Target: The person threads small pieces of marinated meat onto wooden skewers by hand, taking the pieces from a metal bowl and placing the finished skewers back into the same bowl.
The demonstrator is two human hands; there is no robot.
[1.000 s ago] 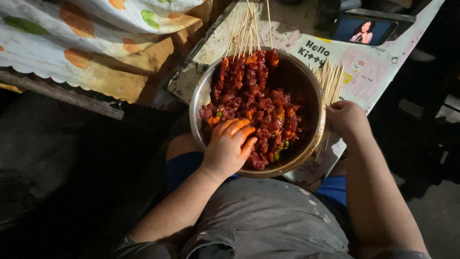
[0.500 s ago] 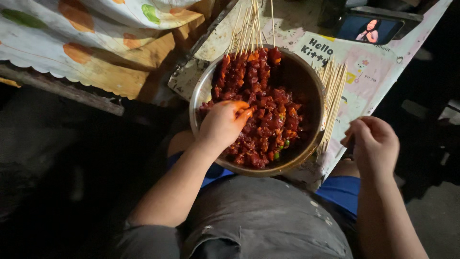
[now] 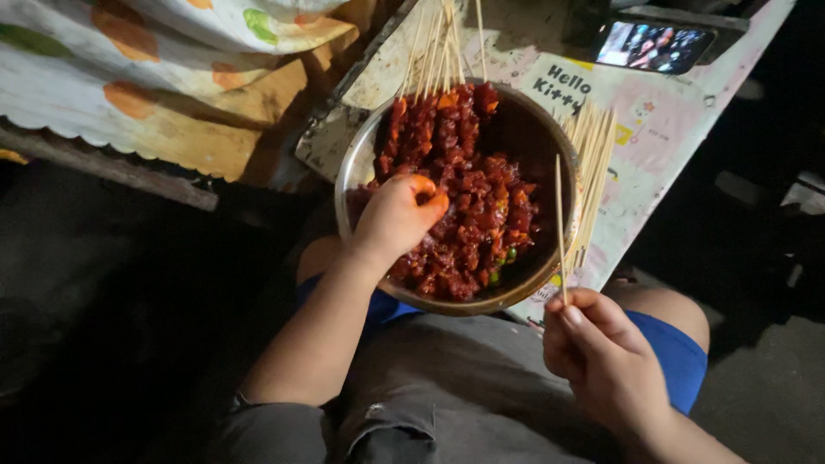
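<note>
A round metal bowl [image 3: 351, 163] sits on my lap, full of red marinated meat pieces [image 3: 481, 206]. My left hand [image 3: 397, 219] reaches into the bowl, its sauce-stained fingers curled around meat at the near left side. My right hand [image 3: 601, 352] is below the bowl's near right rim and pinches one thin wooden skewer [image 3: 559, 223] that points up over the bowl. Several loaded skewers [image 3: 438, 94] lean on the bowl's far rim. A bundle of bare skewers [image 3: 593, 163] lies on the table right of the bowl.
A phone [image 3: 653, 45] with a lit screen rests at the far right of the patterned table cover [image 3: 670, 129]. A cloth with orange and green spots [image 3: 129, 77] hangs at the left. Dark floor lies on both sides of my knees.
My right hand has come back from the bundle with a single skewer and now holds it upright. My left hand stays in the bowl, fingers curled tighter around meat.
</note>
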